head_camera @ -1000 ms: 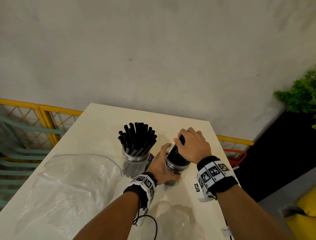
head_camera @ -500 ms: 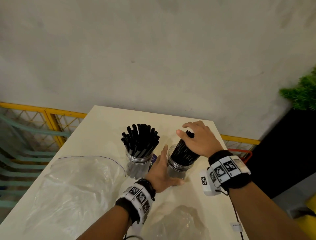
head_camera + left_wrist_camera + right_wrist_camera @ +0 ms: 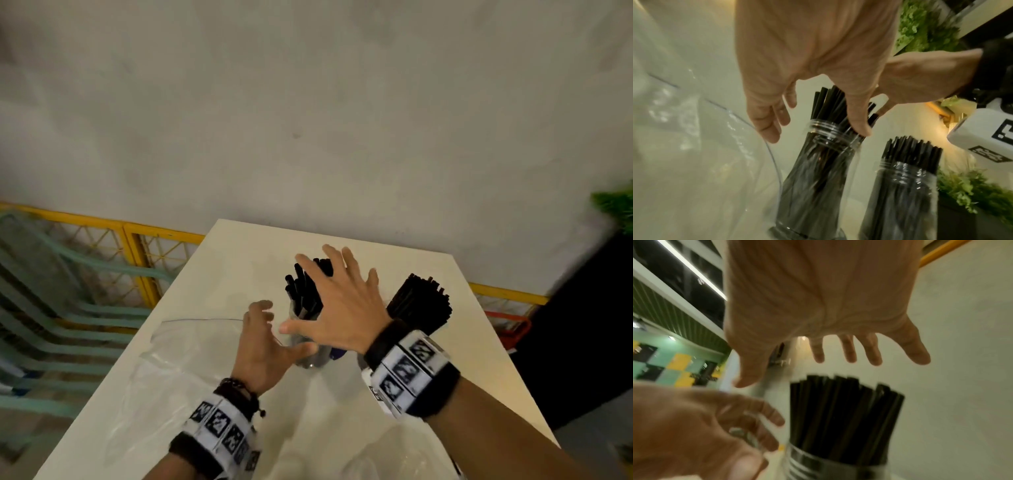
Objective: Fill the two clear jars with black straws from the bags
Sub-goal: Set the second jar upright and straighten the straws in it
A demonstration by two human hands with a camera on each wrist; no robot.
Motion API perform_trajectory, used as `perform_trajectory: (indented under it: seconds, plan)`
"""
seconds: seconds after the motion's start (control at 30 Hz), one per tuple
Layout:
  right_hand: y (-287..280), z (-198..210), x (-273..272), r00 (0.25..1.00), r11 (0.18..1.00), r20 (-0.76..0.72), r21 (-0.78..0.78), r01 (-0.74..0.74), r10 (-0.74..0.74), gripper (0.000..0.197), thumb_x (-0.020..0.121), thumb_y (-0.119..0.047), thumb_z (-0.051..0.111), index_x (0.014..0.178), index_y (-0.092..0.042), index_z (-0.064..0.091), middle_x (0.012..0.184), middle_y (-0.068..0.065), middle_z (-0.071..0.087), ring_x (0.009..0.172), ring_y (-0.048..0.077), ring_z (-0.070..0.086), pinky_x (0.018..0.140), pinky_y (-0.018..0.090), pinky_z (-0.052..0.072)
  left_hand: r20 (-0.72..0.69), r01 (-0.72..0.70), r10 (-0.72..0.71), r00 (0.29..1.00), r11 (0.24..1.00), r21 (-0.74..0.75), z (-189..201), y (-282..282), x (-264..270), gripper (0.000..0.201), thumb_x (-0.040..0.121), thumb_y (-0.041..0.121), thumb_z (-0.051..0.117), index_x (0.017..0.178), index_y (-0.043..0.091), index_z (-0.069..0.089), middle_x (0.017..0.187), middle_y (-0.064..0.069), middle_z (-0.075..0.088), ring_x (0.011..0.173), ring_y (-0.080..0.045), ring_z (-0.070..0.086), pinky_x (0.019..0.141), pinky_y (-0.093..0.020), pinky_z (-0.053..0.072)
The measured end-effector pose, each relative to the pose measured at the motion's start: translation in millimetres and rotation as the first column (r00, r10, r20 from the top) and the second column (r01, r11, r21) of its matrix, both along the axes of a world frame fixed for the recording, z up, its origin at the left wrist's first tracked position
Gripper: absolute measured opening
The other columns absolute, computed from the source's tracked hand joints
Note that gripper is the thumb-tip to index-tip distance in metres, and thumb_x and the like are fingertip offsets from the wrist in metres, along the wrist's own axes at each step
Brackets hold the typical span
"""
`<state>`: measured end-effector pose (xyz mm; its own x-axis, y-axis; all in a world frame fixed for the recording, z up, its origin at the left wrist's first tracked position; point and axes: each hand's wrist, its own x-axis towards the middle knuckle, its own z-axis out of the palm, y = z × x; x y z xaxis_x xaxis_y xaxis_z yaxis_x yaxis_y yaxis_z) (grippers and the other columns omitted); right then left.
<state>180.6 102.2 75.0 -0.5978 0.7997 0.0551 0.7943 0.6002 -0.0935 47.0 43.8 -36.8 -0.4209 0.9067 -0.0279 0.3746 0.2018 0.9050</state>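
Note:
Two clear jars stand on the white table, both packed with upright black straws. My right hand hovers spread open over the straws of the left jar and hides part of them. My left hand is just left of that jar with loosely curled fingers. In the left wrist view its thumb touches the neck of the left jar, while the fingers stay off it. The right jar stands free. In the right wrist view my right hand is above the straws.
A large clear bag lies flat left of the jars, and another clear bag lies near me. A small purple thing shows between the jars. The table's right edge is close to the right jar. A yellow railing runs behind.
My right hand has let go of the straws in the right jar and moved left, spread open, over the left jar. My left hand has left the right jar for the left one.

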Motion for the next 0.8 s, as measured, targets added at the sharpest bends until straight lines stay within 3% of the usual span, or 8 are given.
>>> perform_trajectory:
  seconds: [0.07, 0.13, 0.17, 0.23, 0.37, 0.57, 0.7, 0.8]
  plan:
    - [18.6, -12.8, -14.2, 0.999, 0.996, 0.015, -0.072, 0.045, -0.044, 0.115, 0.054, -0.09, 0.055, 0.147, -0.049, 0.001, 0.162, 0.0, -0.006, 0.149, 0.037, -0.008, 0.106, 0.076, 0.011, 0.038, 0.084, -0.083, 0.996, 0.996, -0.02, -7.6, 21.9, -2.9, 0.133, 0.048, 0.028, 0.102, 0.152, 0.016, 0.021, 0.151, -0.009, 0.032, 0.138, -0.024, 0.039, 0.108, -0.033, 0.041]
    - [33.4, -17.6, -21.9, 0.996, 0.982, -0.03, -0.176, 0.075, -0.081, 0.11, 0.055, -0.088, 0.057, 0.145, -0.054, 0.004, 0.162, -0.004, -0.003, 0.149, 0.034, -0.005, 0.107, 0.074, 0.015, 0.064, 0.199, -0.199, 0.978, 0.98, 0.005, -14.7, 38.3, -2.5, 0.145, 0.039, 0.036, 0.104, 0.153, 0.037, 0.015, 0.16, -0.003, 0.024, 0.148, -0.023, 0.03, 0.12, -0.042, 0.032]
    - [38.2, -18.6, -24.4, 0.995, 0.976, -0.049, -0.205, 0.074, -0.085, 0.101, 0.06, -0.085, 0.057, 0.144, -0.055, 0.011, 0.161, -0.005, 0.006, 0.148, 0.033, 0.004, 0.107, 0.07, 0.023, 0.074, 0.233, -0.237, 0.969, 0.971, 0.054, -21.7, 45.7, -2.5, 0.141, 0.036, 0.04, 0.104, 0.149, 0.047, 0.02, 0.159, 0.001, 0.03, 0.146, -0.022, 0.035, 0.119, -0.045, 0.035]
    - [41.6, -18.7, -29.3, 0.995, 0.979, -0.063, -0.194, 0.061, -0.074, 0.073, 0.072, -0.075, 0.057, 0.136, -0.051, 0.033, 0.148, -0.005, 0.03, 0.138, 0.027, 0.026, 0.099, 0.056, 0.039, 0.056, 0.252, -0.257, 0.965, 0.964, 0.081, -32.8, 54.1, -2.0, 0.12, 0.04, 0.04, 0.101, 0.14, 0.04, 0.034, 0.143, 0.01, 0.051, 0.13, -0.016, 0.055, 0.107, -0.04, 0.049]
    - [39.2, -18.3, -32.7, 0.963, 0.983, -0.203, -0.08, 0.162, -0.176, 0.031, 0.091, -0.048, 0.048, 0.115, -0.03, 0.053, 0.119, 0.001, 0.046, 0.113, 0.029, 0.045, 0.079, 0.042, 0.042, 0.019, 0.239, -0.242, 0.97, 0.966, 0.094, -31.5, 50.2, 4.0, 0.109, 0.049, 0.044, 0.092, 0.136, 0.042, 0.027, 0.125, 0.009, 0.064, 0.112, -0.014, 0.065, 0.094, -0.035, 0.056]
    - [44.8, -5.4, -34.9, 0.906, 0.864, 0.071, -0.279, 0.419, -0.416, 0.068, 0.092, -0.064, 0.029, 0.143, -0.019, 0.033, 0.144, 0.012, 0.037, 0.127, 0.039, 0.044, 0.098, 0.047, 0.04, -0.027, 0.269, -0.267, 0.963, 0.959, 0.089, -29.7, 40.7, 6.6, 0.107, 0.054, 0.045, 0.088, 0.139, 0.043, 0.023, 0.128, 0.004, 0.063, 0.115, -0.02, 0.063, 0.096, -0.042, 0.054]
    - [48.0, 15.5, -28.1, 0.931, 0.913, -0.114, -0.268, 0.308, -0.348, 0.081, 0.081, -0.081, 0.027, 0.147, -0.034, 0.025, 0.155, 0.005, 0.025, 0.139, 0.037, 0.031, 0.108, 0.057, 0.033, -0.046, 0.263, -0.261, 0.964, 0.962, 0.07, -29.2, 42.4, 5.9, 0.106, 0.054, 0.047, 0.087, 0.139, 0.042, 0.024, 0.126, 0.004, 0.062, 0.112, -0.019, 0.062, 0.095, -0.041, 0.054]
    - [32.2, -2.2, -27.1, 0.979, 0.958, 0.011, -0.205, 0.201, -0.204, 0.087, 0.07, -0.088, 0.035, 0.145, -0.045, 0.021, 0.159, -0.001, 0.015, 0.145, 0.035, 0.015, 0.107, 0.067, 0.025, -0.03, 0.254, -0.252, 0.967, 0.963, 0.086, -33.0, 42.8, 6.3, 0.104, 0.053, 0.046, 0.088, 0.136, 0.043, 0.025, 0.124, 0.006, 0.063, 0.112, -0.017, 0.064, 0.095, -0.039, 0.055]
